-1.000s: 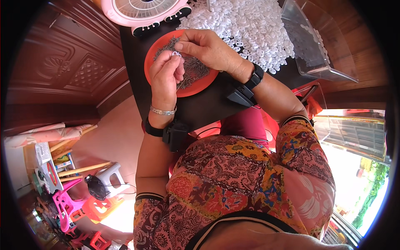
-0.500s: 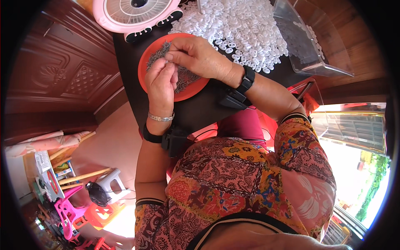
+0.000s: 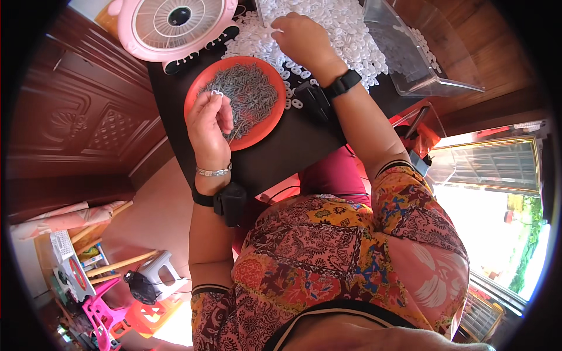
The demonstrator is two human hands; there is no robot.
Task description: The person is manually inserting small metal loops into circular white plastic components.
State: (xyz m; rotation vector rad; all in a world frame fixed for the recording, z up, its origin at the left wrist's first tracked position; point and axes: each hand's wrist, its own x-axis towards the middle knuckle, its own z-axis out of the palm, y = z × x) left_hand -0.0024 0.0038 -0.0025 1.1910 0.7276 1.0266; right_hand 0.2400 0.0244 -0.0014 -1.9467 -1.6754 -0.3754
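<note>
My left hand (image 3: 209, 126) is over the left side of a red-orange plate (image 3: 192, 93), its fingertips pinching a small white plastic piece with holes (image 3: 217, 92). The plate is filled with small grey screws (image 3: 252, 88). My right hand (image 3: 307, 44) is over a heap of small white oval two-holed plastic pieces (image 3: 357, 50), beyond the plate's right side. Its thumb and finger come together, with something white at the tips that blends into the heap, so I cannot make out what it is.
A pink fan (image 3: 178, 29) stands at the back left of the dark table (image 3: 293, 164). A clear plastic bin (image 3: 410, 64) lies at the right of the heap. Stools and chairs (image 3: 158, 275) stand on the floor at lower left.
The hands have come apart. My right hand has moved from the plate up and right to the white heap. My left hand stays by the plate, its white piece now plainly visible.
</note>
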